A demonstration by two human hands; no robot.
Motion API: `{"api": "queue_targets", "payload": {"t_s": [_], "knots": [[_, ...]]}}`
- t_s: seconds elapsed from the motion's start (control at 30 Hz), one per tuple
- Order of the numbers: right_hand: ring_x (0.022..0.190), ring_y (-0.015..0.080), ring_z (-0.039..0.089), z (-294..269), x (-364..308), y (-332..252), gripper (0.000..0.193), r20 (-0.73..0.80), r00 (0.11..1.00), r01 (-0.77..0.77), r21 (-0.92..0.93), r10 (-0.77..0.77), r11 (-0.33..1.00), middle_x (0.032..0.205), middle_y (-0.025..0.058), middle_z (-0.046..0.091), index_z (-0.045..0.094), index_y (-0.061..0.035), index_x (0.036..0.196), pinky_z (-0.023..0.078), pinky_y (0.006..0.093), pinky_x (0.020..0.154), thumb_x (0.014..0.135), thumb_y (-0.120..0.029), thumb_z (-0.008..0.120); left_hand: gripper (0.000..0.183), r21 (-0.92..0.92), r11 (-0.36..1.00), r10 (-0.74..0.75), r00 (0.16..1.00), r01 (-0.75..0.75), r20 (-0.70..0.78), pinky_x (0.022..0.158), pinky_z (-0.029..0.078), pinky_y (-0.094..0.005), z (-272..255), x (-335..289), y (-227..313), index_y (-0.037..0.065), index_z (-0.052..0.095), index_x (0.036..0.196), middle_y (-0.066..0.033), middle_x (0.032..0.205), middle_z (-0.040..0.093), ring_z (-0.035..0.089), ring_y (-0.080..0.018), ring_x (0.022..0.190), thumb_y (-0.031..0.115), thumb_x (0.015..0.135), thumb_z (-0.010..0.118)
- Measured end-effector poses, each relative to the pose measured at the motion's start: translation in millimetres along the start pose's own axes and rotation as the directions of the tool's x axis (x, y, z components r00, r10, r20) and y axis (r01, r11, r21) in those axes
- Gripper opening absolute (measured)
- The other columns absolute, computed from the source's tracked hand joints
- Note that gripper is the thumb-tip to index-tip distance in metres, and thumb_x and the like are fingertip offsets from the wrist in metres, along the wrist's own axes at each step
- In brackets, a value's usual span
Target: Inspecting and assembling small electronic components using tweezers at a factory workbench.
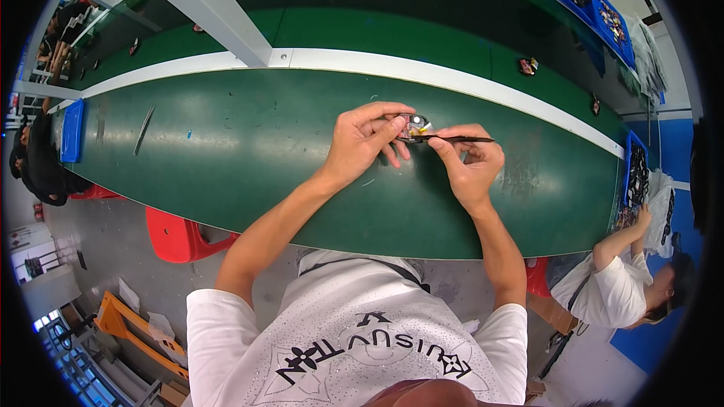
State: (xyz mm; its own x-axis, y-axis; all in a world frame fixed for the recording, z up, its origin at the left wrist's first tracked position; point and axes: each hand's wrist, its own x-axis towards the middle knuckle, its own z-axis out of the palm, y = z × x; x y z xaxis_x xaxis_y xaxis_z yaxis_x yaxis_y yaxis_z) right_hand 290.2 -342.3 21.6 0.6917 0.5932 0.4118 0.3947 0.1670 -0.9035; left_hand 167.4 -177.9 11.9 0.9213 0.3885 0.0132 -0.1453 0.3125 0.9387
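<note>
My left hand (360,139) is closed on a small electronic assembly (414,125), an oval dark casing with a round silvery part and a bit of yellow inside. It is held above the green tabletop. Between the thumb and fingers of my right hand (470,164) is a pair of black tweezers (461,139), lying almost level. The tips point left and reach the right side of the assembly. Whether they grip any part is too small to tell.
On the green table (249,143) a silvery pair of tweezers (143,130) lies at left, near a blue tray (72,131). A white frame post (204,7) rises beyond. A moving belt or second surface carries small assemblies (528,67). A co-worker (615,283) sits at right, beside a blue bin (635,169).
</note>
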Motion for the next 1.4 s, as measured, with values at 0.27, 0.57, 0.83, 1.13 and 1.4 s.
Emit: {"api": "queue_targets", "payload": {"t_s": [0.27, 0.57, 0.83, 1.13, 1.4], "knots": [[0.052, 0.0003, 0.047, 1.0, -1.9, 1.2, 0.012, -0.013, 1.000, 0.007, -0.024, -0.007, 1.000, 0.082, 0.0049, 0.074, 0.075, 0.0020, 0.092, 0.031, 0.0184, 0.047, 0.083, 0.003, 0.082, 0.027, -0.037, 0.999, 0.009, 1.000, -0.010, -0.025, 0.055, 0.061, -0.0281, 3.0, -0.7, 1.0, -0.009, 0.062, 0.125, -0.0180, 0.100, 0.070, 0.073, -0.0219, 0.073, 0.008, 0.104, 0.058], [0.052, 0.0000, 0.046, 1.3, -0.4, 1.4, 0.012, -0.005, 0.998, 0.055, -0.049, -0.055, 0.997, 0.080, 0.0045, 0.074, 0.075, 0.0020, 0.091, 0.031, 0.0187, 0.046, 0.082, 0.003, 0.083, 0.030, -0.013, 1.000, 0.024, 1.000, -0.024, -0.001, 0.054, 0.061, -0.0279, -0.2, -0.4, -0.2, -0.009, 0.062, 0.127, -0.0189, 0.101, 0.071, 0.072, -0.0216, 0.073, 0.011, 0.105, 0.057], [0.049, -0.0002, 0.042, -1.0, 0.7, 3.0, 0.012, 0.044, 0.999, -0.029, -0.012, 0.030, 1.000, 0.074, 0.0006, 0.070, 0.075, 0.0010, 0.089, 0.026, 0.0200, 0.045, 0.080, 0.003, 0.084, 0.025, 0.029, 0.999, 0.018, 0.999, -0.017, -0.032, 0.054, 0.059, -0.0270, 2.5, -1.7, 0.7, -0.010, 0.064, 0.121, -0.0174, 0.091, 0.072, 0.071, -0.0190, 0.066, 0.006, 0.102, 0.059], [0.046, 0.0010, 0.043, -1.4, -0.5, 4.8, 0.012, 0.072, 0.997, 0.041, -0.096, -0.034, 0.995, 0.072, 0.0010, 0.070, 0.077, -0.0016, 0.089, 0.028, 0.0212, 0.044, 0.080, -0.001, 0.085, 0.023, 0.062, 0.998, 0.004, 0.998, 0.000, -0.061, 0.053, 0.058, -0.0268, 3.5, -2.7, -3.0, -0.010, 0.065, 0.118, -0.0157, 0.085, 0.072, 0.070, -0.0170, 0.063, 0.006, 0.101, 0.061], [0.045, 0.0032, 0.045, -0.6, 1.6, 0.0, 0.013, 0.036, 0.994, 0.111, -0.136, -0.107, 0.984, 0.072, 0.0023, 0.071, 0.076, -0.0024, 0.087, 0.030, 0.0218, 0.044, 0.078, -0.002, 0.085, 0.023, 0.114, 0.993, 0.047, 0.996, -0.038, -0.076, 0.053, 0.058, -0.0266, 5.2, -3.1, -1.4, -0.009, 0.065, 0.118, -0.0143, 0.084, 0.072, 0.070, -0.0165, 0.064, 0.006, 0.101, 0.061]]}}
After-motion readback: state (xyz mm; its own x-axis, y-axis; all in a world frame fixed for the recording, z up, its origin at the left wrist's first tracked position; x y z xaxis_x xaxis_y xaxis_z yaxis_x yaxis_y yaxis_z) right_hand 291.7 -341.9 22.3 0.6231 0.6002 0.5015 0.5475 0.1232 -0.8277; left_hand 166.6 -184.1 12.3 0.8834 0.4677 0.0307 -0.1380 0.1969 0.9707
